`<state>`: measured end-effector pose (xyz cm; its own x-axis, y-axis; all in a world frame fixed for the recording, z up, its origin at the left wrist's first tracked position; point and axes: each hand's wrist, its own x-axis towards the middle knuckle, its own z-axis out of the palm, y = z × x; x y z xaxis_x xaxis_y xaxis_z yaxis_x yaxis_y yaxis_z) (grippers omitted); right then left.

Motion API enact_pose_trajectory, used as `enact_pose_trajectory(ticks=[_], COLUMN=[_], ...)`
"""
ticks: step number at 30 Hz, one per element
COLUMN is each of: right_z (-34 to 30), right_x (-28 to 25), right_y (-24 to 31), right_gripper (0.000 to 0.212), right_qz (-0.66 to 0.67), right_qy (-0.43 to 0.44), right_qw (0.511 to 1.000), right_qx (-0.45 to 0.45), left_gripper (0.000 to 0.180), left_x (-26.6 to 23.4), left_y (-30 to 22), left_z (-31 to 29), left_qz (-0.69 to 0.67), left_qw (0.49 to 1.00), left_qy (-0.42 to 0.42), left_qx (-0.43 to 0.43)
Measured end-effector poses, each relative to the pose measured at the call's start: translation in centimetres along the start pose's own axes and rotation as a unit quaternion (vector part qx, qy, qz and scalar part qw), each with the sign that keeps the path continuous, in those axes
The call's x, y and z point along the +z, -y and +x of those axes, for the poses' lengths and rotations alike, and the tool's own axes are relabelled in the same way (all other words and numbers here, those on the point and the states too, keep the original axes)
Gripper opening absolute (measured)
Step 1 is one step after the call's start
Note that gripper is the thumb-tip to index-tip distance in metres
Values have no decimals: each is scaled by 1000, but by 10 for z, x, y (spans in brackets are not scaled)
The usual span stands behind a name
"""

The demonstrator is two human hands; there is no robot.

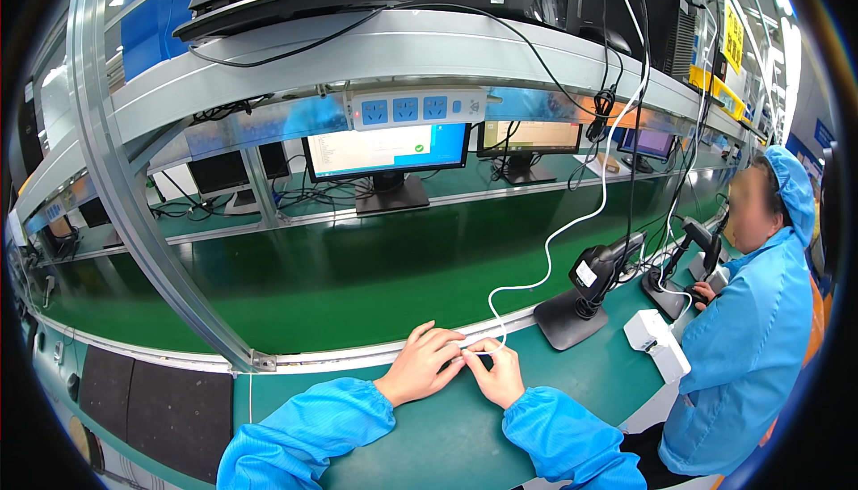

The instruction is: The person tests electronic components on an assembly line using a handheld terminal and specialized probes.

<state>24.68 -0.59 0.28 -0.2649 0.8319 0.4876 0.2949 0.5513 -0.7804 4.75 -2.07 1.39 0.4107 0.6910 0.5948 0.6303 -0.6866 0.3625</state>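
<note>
A thin white cable [518, 288] hangs from above the shelf and loops down to my fingers at the bench's far edge. My right hand [497, 374] pinches the cable close to its end, thumb against index finger. Beside it, my left hand [422, 367] has its fingertips drawn together, meeting the right fingertips at the cable's end. What the left fingers grip, if anything, is too small and covered to make out. Both forearms, in blue sleeves, rest over the green bench mat [420, 441].
Right of my hands stands a black barcode scanner [601, 268] on its stand, with a white block-shaped device [658, 345] nearby. A co-worker [746, 338] in blue sits at the right. Beyond the bench edge runs a green conveyor belt [357, 284]; a metal post [147, 213] rises left.
</note>
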Motion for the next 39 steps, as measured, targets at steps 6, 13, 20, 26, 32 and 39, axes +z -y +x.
enact_pose_trajectory(ticks=[6,13,20,26,32,39], right_z=[0,0,1,0,-1,1], right_x=[0,1,2,1,1,1], right_y=[0,-1,-4,-3,-4,1], right_gripper=[10,11,12,12,11,10], right_qz=[-4,5,9,11,21,13], right_qy=[-9,-16,-27,-22,-22,-12], right_qw=[1000,1000,999,999,999,1000], right_qx=[-11,-24,-25,-25,-17,-15], left_gripper=[16,16,18,21,21,19], left_x=[1,2,2,2,2,2], left_y=[0,1,3,1,0,2], left_z=[-1,-2,-2,-2,-2,-3], left_qz=[-6,-10,-14,-6,-7,6], left_qw=[1000,999,999,998,999,999], left_qy=[17,32,46,55,51,43], left_qx=[-3,-3,3,15,13,14])
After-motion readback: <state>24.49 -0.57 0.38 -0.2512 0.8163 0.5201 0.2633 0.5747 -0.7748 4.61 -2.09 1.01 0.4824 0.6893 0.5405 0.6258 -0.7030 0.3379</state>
